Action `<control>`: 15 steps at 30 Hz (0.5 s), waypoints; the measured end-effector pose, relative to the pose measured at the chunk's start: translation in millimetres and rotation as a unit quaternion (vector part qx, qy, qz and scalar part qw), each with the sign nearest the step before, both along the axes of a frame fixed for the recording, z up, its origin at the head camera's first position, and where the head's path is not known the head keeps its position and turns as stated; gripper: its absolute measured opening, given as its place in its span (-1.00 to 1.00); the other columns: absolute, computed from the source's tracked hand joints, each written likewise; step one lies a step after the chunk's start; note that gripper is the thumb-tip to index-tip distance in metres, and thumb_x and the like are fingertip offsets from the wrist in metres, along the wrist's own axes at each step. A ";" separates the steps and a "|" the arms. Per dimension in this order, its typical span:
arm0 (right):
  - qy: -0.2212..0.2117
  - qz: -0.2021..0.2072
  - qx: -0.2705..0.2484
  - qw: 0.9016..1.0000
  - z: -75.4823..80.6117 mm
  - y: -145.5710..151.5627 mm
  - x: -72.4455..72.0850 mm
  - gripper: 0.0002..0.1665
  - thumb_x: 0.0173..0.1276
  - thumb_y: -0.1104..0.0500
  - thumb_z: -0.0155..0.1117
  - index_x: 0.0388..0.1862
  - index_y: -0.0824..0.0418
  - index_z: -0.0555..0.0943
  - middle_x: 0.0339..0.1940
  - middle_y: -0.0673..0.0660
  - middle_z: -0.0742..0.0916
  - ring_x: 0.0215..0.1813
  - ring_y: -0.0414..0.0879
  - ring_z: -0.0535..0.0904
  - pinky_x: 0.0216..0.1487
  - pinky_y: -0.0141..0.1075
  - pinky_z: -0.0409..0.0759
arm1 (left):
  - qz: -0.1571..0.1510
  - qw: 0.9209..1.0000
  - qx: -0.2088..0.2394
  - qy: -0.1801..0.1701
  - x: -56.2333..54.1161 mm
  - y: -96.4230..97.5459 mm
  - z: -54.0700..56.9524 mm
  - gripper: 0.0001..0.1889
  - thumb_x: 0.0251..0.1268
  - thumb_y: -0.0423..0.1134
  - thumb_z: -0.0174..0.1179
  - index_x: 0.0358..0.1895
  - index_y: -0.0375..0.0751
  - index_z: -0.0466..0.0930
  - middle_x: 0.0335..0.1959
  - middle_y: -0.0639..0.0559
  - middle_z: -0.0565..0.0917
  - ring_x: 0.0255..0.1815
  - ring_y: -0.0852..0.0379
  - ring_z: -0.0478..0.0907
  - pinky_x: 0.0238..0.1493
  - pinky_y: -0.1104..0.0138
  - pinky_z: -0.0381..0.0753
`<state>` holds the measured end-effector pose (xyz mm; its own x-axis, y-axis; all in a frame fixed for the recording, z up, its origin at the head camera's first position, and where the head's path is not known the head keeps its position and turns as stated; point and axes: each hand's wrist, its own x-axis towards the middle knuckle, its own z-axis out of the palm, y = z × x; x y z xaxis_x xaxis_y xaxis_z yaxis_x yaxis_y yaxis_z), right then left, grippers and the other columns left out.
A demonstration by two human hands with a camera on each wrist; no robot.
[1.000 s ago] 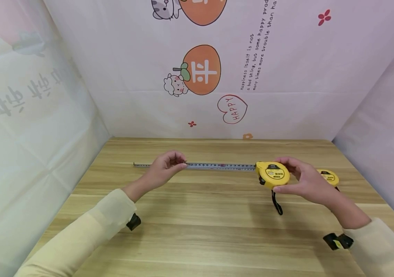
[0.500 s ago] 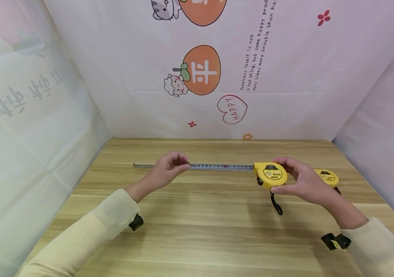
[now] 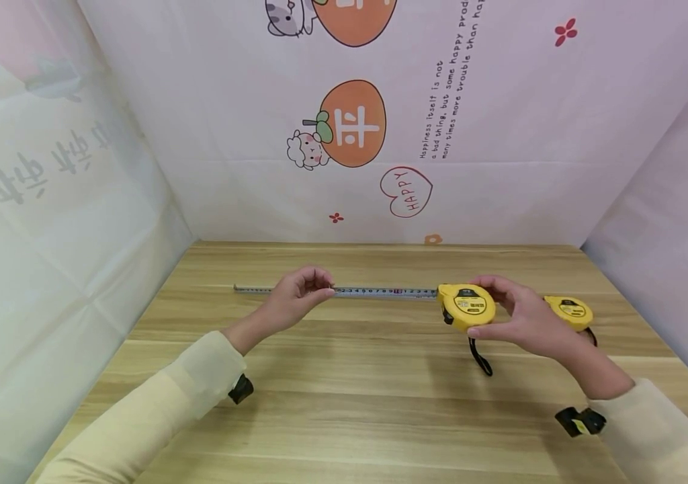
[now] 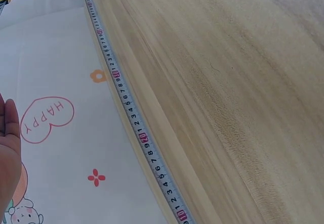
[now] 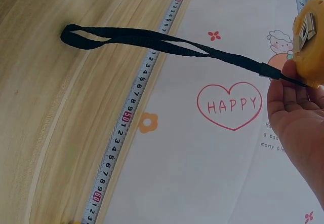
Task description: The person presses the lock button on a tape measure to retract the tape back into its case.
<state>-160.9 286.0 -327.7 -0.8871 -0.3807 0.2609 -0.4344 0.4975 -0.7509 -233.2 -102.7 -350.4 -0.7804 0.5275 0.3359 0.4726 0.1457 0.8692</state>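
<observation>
A yellow tape measure point(image 3: 469, 307) is gripped in my right hand point(image 3: 528, 319), off the table, with its black wrist strap point(image 5: 152, 44) hanging down. From its case a silver blade point(image 3: 386, 292) runs out to the left. My left hand point(image 3: 295, 296) pinches that blade's end between thumb and fingers; the fingers hide the very tip. A second yellow tape measure point(image 3: 570, 312) lies on the table at the right, partly behind my right hand. Its extended blade point(image 4: 126, 101) stretches along the table's back edge, and its end shows left of my left hand.
The wood-grain table point(image 3: 344, 403) ends at a white printed cloth wall point(image 3: 247, 134) behind. More cloth hangs at the left point(image 3: 48, 269) and right sides. A black wrist camera point(image 3: 580, 422) sits below my right cuff, another point(image 3: 241, 388) below the left.
My right hand has shifted slightly left with the tape measure, and the left hand slightly right. The blade between them has become shorter. More of the second tape measure's case shows.
</observation>
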 end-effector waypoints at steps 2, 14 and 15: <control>-0.001 0.001 -0.001 1.000 -0.1 -1.0 -0.5 -0.27 0.13 0.28 0.52 0.25 0.36 0.39 0.08 0.19 0.57 0.02 -0.24 0.51 0.02 -0.56 0.42 | 0.003 1.000 -0.003 -0.002 0.3 0.1 0.1 -0.86 0.39 -0.39 0.16 -0.07 -0.37 0.52 -0.22 -0.09 0.58 -0.23 -0.07 0.49 -0.23 0.34 0.54; -0.009 0.006 -0.003 1.000 -1.5 -8.1 -3.9 -0.26 0.12 0.26 0.53 0.24 0.34 0.39 0.09 0.18 0.57 0.02 -0.21 0.51 0.02 -0.52 0.45 | -0.005 1.000 0.006 -0.001 -1.3 1.9 -3.4 -0.87 0.39 -0.41 0.16 -0.08 -0.38 0.52 -0.22 -0.10 0.57 -0.19 -0.28 0.47 -0.23 0.34 0.53; -0.009 0.005 -0.001 1.000 -1.7 -8.6 -4.4 -0.26 0.12 0.26 0.53 0.24 0.34 0.39 0.08 0.18 0.57 0.02 -0.20 0.52 0.02 -0.51 0.44 | -0.008 1.000 0.006 0.003 -1.7 1.9 -3.8 -0.87 0.39 -0.40 0.15 -0.09 -0.37 0.52 -0.22 -0.09 0.57 -0.19 -0.29 0.47 -0.24 0.35 0.52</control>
<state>-165.3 277.4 -329.5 -0.8873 -0.3896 0.2468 -0.4268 0.4905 -0.7598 -234.8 -100.8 -354.2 -0.7700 0.5354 0.3471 0.4797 0.1271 0.8682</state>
